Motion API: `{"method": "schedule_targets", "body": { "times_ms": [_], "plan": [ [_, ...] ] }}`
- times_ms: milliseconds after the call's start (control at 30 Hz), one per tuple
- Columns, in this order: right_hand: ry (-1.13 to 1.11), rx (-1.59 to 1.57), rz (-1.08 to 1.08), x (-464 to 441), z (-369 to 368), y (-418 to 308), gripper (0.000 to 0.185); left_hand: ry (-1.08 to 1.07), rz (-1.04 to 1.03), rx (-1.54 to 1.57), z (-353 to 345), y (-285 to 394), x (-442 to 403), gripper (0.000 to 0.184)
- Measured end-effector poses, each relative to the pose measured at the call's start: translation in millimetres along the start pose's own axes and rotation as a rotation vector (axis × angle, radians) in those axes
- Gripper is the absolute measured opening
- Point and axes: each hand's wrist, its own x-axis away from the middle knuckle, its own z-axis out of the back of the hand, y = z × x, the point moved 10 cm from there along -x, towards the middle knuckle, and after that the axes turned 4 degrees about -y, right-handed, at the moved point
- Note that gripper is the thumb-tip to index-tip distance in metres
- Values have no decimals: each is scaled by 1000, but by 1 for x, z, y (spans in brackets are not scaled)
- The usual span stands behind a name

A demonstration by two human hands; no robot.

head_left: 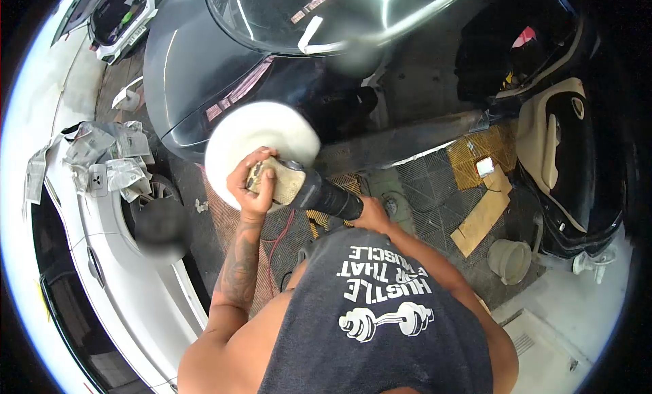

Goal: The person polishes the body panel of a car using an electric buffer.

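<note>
A car polisher (319, 194) with a dark body and a large round white pad (265, 126) is held in front of my torso. My left hand (252, 183) is wrapped over its worn, tan-coloured head, right above the pad. At the rear end, my right hand (370, 214) grips the black handle, partly hidden by the handle and my shirt. The pad is beside the glossy dark car's body (285, 88); whether it touches the panel I cannot tell.
To the left stands a white car (136, 272) with plastic-and-paper sheets (112, 156) on it. An open dark car door (560, 156), a cardboard piece (481, 221) and a bucket (509, 261) are to the right. A reddish cable (280, 239) runs along the grid flooring.
</note>
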Motion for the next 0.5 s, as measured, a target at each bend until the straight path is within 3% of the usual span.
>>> {"method": "schedule_targets", "body": {
  "times_ms": [67, 133, 233, 300, 400, 500],
  "plan": [
    [67, -12, 4, 11, 1, 3, 52, -114, -37, -92, -20, 8, -4, 27],
    [95, 52, -146, 32, 12, 30, 56, -189, 34, -11, -51, -4, -6, 29],
    [58, 90, -281, 64, 15, 98, 65, -324, -103, -28, -123, 15, -23, 30],
    [221, -16, -376, 86, 24, 141, 64, -439, -33, 46, -183, 15, -36, 28],
    [334, -264, -554, 106, 50, 98, 59, -509, -230, 93, -252, 33, -55, 29],
    [405, -315, -430, 95, 60, 50, 55, -623, -157, 40, -265, 35, -60, 29]
  ]
}}
